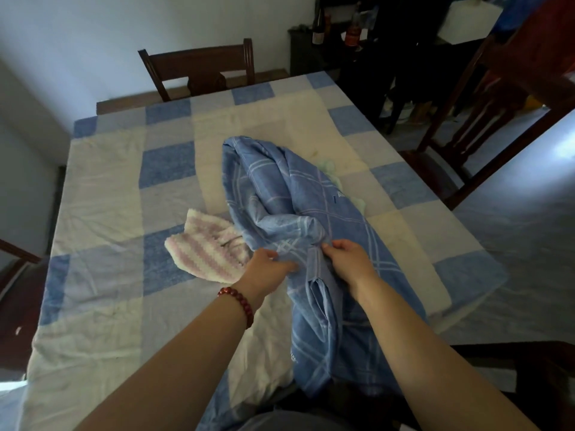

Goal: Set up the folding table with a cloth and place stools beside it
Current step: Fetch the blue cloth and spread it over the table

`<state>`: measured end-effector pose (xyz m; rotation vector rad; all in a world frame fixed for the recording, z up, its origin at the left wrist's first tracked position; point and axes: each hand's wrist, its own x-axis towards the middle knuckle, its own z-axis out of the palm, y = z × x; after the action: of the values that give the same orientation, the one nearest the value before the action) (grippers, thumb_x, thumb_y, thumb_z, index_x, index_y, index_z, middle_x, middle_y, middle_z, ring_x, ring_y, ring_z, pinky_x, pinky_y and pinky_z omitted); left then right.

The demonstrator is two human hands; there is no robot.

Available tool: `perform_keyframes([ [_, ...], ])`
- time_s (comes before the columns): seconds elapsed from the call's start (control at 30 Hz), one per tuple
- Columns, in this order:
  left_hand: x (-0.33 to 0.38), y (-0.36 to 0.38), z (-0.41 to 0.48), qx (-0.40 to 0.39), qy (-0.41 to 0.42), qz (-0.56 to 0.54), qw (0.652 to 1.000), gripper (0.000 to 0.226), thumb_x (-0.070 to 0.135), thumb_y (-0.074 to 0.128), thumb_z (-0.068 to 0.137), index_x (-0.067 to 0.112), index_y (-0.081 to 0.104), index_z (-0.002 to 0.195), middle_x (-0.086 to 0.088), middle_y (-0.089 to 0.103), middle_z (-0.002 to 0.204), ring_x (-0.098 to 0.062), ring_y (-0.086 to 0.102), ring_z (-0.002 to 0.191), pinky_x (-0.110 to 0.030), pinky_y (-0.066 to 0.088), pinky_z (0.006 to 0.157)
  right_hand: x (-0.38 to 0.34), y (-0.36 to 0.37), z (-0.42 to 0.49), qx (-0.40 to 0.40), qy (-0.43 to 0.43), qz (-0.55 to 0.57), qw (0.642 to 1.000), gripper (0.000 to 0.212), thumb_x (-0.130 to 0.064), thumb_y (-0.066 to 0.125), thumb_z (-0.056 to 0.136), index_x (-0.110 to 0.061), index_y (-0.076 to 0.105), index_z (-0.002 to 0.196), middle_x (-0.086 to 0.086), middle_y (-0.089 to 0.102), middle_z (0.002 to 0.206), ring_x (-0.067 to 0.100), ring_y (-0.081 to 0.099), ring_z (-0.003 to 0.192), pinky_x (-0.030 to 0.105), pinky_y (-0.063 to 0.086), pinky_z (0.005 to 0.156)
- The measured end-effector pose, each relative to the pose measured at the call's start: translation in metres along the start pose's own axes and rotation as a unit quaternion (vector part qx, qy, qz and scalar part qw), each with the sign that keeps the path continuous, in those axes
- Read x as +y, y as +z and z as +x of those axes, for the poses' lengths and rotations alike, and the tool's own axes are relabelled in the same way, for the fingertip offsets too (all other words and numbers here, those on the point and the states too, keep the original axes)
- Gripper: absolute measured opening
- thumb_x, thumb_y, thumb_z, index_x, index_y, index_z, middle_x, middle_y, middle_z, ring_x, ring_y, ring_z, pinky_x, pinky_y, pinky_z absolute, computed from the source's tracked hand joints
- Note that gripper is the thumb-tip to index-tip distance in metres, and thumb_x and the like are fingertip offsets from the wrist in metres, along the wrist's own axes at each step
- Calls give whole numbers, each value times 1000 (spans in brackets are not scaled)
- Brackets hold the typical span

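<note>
Checked tablecloth (102,188), bunched blue plaid cloth (280,188), both hands gripping it

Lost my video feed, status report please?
Left hand and right hand both gripping bunched blue plaid cloth. Table already covered. Striped towel beside it.

Table (102,107): top almost wholly covered by checked cloth (130,194) of blue, pale blue and cream squares, spread flat with light creases, edges hanging over near and right sides; bare brown strip of tabletop showing at far edge. Blue plaid cloth (280,188): bunched in long rumpled heap down table's middle, near end spilling over front edge.
</note>
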<state>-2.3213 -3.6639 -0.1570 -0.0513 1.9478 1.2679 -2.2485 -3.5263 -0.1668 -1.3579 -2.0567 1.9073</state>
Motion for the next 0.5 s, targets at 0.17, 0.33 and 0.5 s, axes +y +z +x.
perform_keyframes([
  [0.17,1,11,-2,-17,-15,-65,998,7,16,62,88,14,59,94,0,61,89,-11,57,79,-24,48,65,-5,-5,0,-13,4,12,1000,17,-26,56,92,-11,65,92,8,65,97,21,59,91,34,47,80],
  [0.33,11,18,-2,48,77,-25,996,27,16,67,83,20,62,109,-3,61,106,-18,63,93,-39,55,87,-16,-20,5,21,-47,-26,998,24,-22,61,88,-13,57,111,-2,57,99,14,54,93,26,39,78],
  [0.5,25,18,0,61,138,-20,988,20,12,64,85,20,66,103,1,62,96,-5,60,82,-17,50,71,-23,-26,6,-18,-68,-52,996,17,-17,63,85,-19,59,101,-6,60,93,13,57,91,24,43,75],
])
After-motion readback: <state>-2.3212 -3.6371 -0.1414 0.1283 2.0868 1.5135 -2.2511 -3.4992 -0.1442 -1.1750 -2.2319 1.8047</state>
